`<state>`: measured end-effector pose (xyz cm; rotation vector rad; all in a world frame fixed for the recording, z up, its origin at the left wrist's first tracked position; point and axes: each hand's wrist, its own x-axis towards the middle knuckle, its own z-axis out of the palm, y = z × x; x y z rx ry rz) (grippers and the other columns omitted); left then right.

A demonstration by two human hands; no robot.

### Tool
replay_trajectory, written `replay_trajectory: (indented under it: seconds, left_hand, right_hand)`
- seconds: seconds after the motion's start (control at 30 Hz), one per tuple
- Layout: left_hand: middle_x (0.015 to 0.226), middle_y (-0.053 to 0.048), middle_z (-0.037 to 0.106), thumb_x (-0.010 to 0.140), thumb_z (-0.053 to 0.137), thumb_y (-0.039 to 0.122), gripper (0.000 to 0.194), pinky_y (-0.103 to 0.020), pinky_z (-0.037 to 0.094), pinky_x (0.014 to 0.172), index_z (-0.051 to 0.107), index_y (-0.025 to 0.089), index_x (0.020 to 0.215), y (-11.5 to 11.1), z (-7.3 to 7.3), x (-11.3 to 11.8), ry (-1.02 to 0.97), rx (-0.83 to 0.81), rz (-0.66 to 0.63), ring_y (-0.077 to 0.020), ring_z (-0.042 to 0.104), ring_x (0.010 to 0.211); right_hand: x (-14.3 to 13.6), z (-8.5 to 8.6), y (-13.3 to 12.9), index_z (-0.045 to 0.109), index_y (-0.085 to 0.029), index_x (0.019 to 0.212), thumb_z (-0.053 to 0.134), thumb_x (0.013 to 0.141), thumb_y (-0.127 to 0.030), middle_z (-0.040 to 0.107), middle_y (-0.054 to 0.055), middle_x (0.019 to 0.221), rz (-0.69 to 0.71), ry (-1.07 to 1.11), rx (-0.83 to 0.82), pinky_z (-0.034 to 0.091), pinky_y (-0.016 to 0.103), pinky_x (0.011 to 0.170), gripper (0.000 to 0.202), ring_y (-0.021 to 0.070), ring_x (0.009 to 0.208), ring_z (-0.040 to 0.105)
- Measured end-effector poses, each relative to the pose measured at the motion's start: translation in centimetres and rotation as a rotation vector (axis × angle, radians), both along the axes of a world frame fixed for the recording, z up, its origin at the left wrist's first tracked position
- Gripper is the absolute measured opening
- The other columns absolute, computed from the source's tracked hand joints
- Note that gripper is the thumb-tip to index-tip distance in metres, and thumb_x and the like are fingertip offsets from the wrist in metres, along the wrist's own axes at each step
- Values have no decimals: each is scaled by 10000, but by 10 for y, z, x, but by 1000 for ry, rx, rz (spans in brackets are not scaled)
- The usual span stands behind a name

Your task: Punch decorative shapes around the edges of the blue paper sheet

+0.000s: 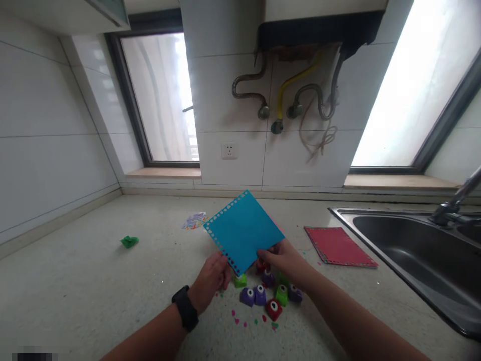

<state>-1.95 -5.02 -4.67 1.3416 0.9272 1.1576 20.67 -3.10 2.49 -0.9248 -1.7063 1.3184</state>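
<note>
A square sheet of blue paper [244, 233] is held up tilted over the counter, with rows of small punched holes along its two left edges. My right hand [280, 258] pinches its lower right edge, thumb in front and fingers behind. My left hand [213, 278], a black watch [185, 308] on its wrist, has curled fingers closed at the sheet's lower left edge; some fingertips are hidden. Below the sheet lie several small craft punches with eye designs, among them a purple punch [247, 297], a red punch [273, 310] and a green punch [281, 295].
A stack of red paper [340, 245] with punched edges lies at right, beside the steel sink [409, 250]. Tiny paper bits [236, 321] dot the counter [93, 281]. Further left are a crumpled green piece [129, 241] and a clear sheet with colourful pieces [194, 220].
</note>
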Motion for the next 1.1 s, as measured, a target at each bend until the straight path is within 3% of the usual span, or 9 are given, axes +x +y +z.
replay_trajectory:
  seconds: [0.17, 0.27, 0.5, 0.63, 0.8, 0.93, 1.03, 1.1]
  left_hand:
    - [452, 69, 410, 867, 586, 633, 506, -231, 217, 443, 453, 196, 651, -1, 1, 0, 16, -50, 7, -66, 320, 417]
    - [465, 76, 406, 890, 581, 593, 473, -240, 233, 457, 438, 204, 662, -1, 1, 2, 54, -68, 4, -73, 323, 430]
    - [503, 72, 409, 928, 522, 555, 437, -261, 250, 480, 440, 210, 674, -1, 3, 2, 177, -49, -20, -89, 333, 461]
    - [479, 58, 412, 922, 505, 565, 490, -277, 250, 486, 426, 213, 590, -3, 11, 0, 233, -65, -6, -94, 334, 450]
    - [459, 36, 422, 919, 499, 575, 562, -285, 273, 512, 440, 205, 501, -2, 14, 0, 259, -64, 25, -100, 353, 459]
    - [461, 12, 461, 913, 514, 581, 583, -281, 314, 526, 481, 195, 478, 0, 10, 0, 227, -86, 34, -108, 410, 470]
    - [492, 3, 505, 902, 532, 589, 548, -265, 307, 500, 555, 175, 543, 0, 7, -1, 213, -96, -7, -104, 417, 466]
    - [497, 10, 505, 890, 545, 595, 525, -256, 291, 477, 548, 177, 571, 0, 6, -1, 204, -93, -41, -97, 398, 452]
  right_hand:
    - [-2, -10, 5, 577, -179, 929, 652, 875, -430, 705, 38, 765, 55, -135, 26, 504, 298, 606, 267, 178, 665, 657]
    - [6, -8, 1, 632, -171, 883, 631, 907, -401, 721, 59, 794, 40, -308, 154, 506, 308, 651, 231, 188, 708, 661]
    - [31, -7, 6, 698, -209, 982, 607, 937, -365, 728, 52, 927, -12, -482, 429, 500, 332, 757, 187, 201, 828, 650]
    - [45, -11, 18, 687, -206, 990, 565, 944, -324, 723, 58, 867, -219, -597, 512, 499, 344, 706, 176, 212, 776, 654]
    - [54, -16, 23, 680, -229, 1077, 534, 958, -284, 730, 83, 1070, -272, -674, 618, 507, 405, 881, 196, 245, 1005, 664]
    - [54, -11, 12, 684, -235, 1127, 531, 967, -308, 727, 90, 1112, -259, -641, 630, 496, 430, 939, 234, 246, 1046, 658]
    - [58, -2, -9, 726, -242, 982, 516, 977, -359, 753, 71, 950, -240, -679, 546, 531, 419, 847, 240, 240, 891, 680]
    - [63, -1, -28, 717, -243, 1007, 512, 976, -368, 749, 71, 938, -268, -683, 507, 548, 400, 794, 241, 234, 847, 683]
